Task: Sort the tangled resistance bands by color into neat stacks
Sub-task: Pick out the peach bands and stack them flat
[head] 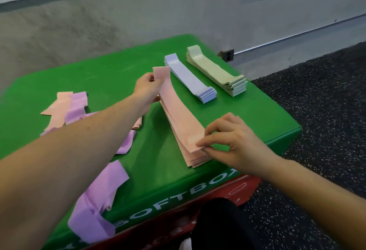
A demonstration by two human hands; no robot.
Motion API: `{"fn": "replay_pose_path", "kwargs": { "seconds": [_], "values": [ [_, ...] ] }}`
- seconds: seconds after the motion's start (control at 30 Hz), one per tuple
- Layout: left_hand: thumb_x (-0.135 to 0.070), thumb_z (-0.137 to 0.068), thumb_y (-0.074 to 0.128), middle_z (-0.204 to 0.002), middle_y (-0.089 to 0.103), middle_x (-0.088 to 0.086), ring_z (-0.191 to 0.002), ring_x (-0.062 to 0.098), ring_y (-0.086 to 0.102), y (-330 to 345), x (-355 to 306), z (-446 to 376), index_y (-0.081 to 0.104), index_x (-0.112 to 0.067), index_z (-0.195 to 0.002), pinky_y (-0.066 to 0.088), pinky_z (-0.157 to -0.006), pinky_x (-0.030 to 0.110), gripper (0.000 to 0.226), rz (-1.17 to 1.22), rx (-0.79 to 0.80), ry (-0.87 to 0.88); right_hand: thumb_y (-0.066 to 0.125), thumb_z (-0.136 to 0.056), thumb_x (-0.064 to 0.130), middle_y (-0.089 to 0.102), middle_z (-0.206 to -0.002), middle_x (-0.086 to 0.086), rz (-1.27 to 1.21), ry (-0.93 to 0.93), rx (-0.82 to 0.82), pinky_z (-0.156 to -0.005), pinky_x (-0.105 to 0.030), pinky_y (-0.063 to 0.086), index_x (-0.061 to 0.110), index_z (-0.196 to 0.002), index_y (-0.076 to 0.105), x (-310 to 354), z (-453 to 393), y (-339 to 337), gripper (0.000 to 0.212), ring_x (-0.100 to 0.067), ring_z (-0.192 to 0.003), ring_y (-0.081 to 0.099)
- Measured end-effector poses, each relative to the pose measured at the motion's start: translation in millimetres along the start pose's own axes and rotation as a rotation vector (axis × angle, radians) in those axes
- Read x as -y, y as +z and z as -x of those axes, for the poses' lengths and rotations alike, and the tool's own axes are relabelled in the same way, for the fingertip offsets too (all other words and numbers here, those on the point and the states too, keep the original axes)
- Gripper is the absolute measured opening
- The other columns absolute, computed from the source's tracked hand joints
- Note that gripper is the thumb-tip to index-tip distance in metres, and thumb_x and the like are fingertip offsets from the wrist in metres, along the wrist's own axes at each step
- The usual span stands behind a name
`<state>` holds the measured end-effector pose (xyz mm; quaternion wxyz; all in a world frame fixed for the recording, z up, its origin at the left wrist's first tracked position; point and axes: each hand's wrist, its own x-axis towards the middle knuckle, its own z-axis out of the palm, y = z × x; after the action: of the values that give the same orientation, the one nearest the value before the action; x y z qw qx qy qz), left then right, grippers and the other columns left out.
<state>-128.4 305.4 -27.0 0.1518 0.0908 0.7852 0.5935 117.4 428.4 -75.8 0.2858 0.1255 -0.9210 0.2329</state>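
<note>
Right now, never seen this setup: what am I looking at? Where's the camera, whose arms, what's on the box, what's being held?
There is no machine here: it is one picture from a wide-angle camera worn on a person's head, looking forward and down at their own bare arms.

The surface is a green soft box on a speckled gym floor, near a wall. On it lie three sorted stacks of resistance bands: a green stack farthest right, a blue stack beside it, and a pink stack nearest the hands. To the left are loose pink bands and purple bands, not yet sorted.

The left hand pinches the far end of the top pink band, lifted off the stack. The right hand pinches its near end, at the near end of the pink stack.
</note>
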Motion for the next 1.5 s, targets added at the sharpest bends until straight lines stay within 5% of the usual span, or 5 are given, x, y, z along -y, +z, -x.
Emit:
{"fn": "replay_pose_path", "kwargs": {
  "seconds": [0.47, 0.67, 0.87, 1.4, 1.5],
  "values": [
    [-0.018, -0.102, 0.054, -0.120, 0.061, 0.003, -0.097, 0.014, 0.058, 1.9, 28.2, -32.1, 0.055, -0.012, -0.132, 0.040, -0.063, 0.019, 0.030, -0.230, -0.102, 0.036, 0.068, -0.091, 0.037, 0.061, -0.097, 0.013, -0.042, 0.010, 0.263, -0.079, -0.035, 0.046, 0.031, -0.102, 0.078, -13.8, 9.2, 15.6, 0.016, -0.010, -0.090, 0.050],
    [-0.023, -0.098, 0.062, -0.142, 0.045, 0.007, -0.118, 0.026, 0.054, -2.2, 24.6, -36.9, 0.055, -0.021, -0.134, 0.044, -0.108, 0.042, 0.037, -0.312, -0.106, 0.024, 0.065, -0.092, 0.036, 0.060, -0.098, 0.014, -0.142, 0.086, 0.230, -0.082, -0.038, 0.046, 0.029, -0.108, 0.074, -8.0, 9.3, 15.9, 0.020, -0.011, -0.091, 0.053],
    [-0.017, -0.098, 0.057, -0.103, 0.059, 0.001, -0.072, 0.013, 0.049, -21.0, 7.9, -14.8, 0.059, -0.022, -0.119, 0.041, -0.060, 0.025, 0.022, -0.331, -0.030, 0.172, 0.063, -0.092, 0.028, 0.063, -0.096, 0.016, -0.233, 0.167, 0.133, -0.088, -0.032, 0.046, 0.028, -0.110, 0.070, 9.6, -10.1, 14.0, 0.019, -0.009, -0.095, 0.057],
    [-0.037, -0.094, 0.056, -0.081, 0.057, -0.010, -0.074, 0.016, 0.054, -185.5, 81.0, 142.2, 0.051, -0.035, -0.091, 0.050, -0.067, 0.046, 0.007, -0.732, 0.118, 0.574, 0.071, -0.082, 0.059, 0.041, -0.143, 0.010, -0.180, 0.125, 0.468, -0.100, -0.031, 0.046, 0.045, -0.145, 0.042, 114.6, -78.3, 97.0, 0.071, -0.007, -0.114, 0.049],
    [-0.041, -0.091, 0.056, -0.093, 0.062, -0.013, -0.088, 0.010, 0.057, -209.9, 100.3, 155.7, 0.060, -0.030, -0.097, 0.049, -0.079, 0.041, 0.013, -0.788, 0.139, 0.728, 0.070, -0.085, 0.052, 0.050, -0.134, 0.009, -0.098, 0.165, 0.605, -0.091, -0.030, 0.047, 0.042, -0.135, 0.054, 125.1, -93.7, 108.5, 0.053, -0.009, -0.103, 0.054]
  ]
}}
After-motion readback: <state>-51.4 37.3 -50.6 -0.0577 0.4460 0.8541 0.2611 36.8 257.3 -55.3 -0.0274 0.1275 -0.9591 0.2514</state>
